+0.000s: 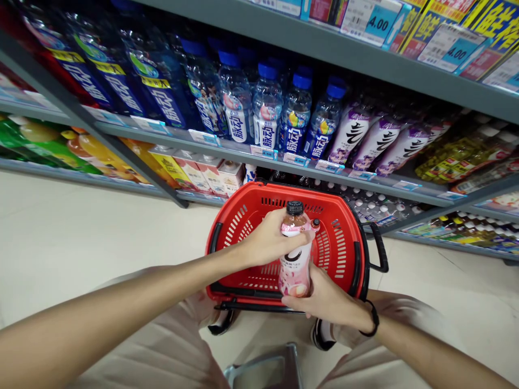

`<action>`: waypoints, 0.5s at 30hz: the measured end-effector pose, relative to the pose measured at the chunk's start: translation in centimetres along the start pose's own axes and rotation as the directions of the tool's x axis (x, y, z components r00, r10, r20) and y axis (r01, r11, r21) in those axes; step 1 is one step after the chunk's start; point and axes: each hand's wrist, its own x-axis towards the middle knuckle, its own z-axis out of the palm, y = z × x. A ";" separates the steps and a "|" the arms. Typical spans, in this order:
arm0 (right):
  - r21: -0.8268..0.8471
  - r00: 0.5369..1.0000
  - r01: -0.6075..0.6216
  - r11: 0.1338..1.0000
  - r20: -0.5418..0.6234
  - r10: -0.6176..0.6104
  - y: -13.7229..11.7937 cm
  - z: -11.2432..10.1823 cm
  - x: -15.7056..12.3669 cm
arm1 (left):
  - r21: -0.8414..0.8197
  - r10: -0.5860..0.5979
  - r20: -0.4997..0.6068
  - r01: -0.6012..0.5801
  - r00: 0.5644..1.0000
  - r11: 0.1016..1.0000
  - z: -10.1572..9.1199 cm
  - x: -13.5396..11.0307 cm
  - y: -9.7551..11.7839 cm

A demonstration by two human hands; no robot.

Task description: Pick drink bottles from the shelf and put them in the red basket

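Observation:
A pink drink bottle (295, 265) with a black cap stands nearly upright in front of me, over the red shopping basket (218, 249). My left hand (271, 237) is wrapped round its upper part, the thumb lying across the label. Lower down, my right hand (326, 294) grips the bottle near its base from the right, and a black band circles that wrist. Just behind the bottle, a small dark cap (315, 223) shows inside the basket; whatever lies under it is mostly hidden.
Ahead runs a grey shelf (227, 143) with blue-capped bottles (267, 105) and purple-and-white bottles (351, 132). Cartons (208, 175) and small clear bottles (375, 208) fill the lower level. A black basket handle (381, 248) sticks out right. Below, a grey stool-like object (263, 373) stands between my legs.

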 end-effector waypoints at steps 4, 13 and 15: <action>-0.061 1.000 0.028 0.998 -0.013 -0.029 -0.3 -0.1 0.0 | -0.016 0.003 0.010 -0.003 1.000 1.000 0.0 -0.1 0.1; -0.110 0.998 0.032 0.993 -0.047 -0.038 -0.5 -0.2 0.0 | 0.000 0.040 0.031 -0.040 0.999 0.999 -0.1 -0.2 0.1; -0.072 1.000 0.010 0.997 -0.023 -0.012 -0.4 -0.2 0.0 | 0.001 0.045 0.034 -0.045 0.998 0.999 -0.1 -0.2 0.0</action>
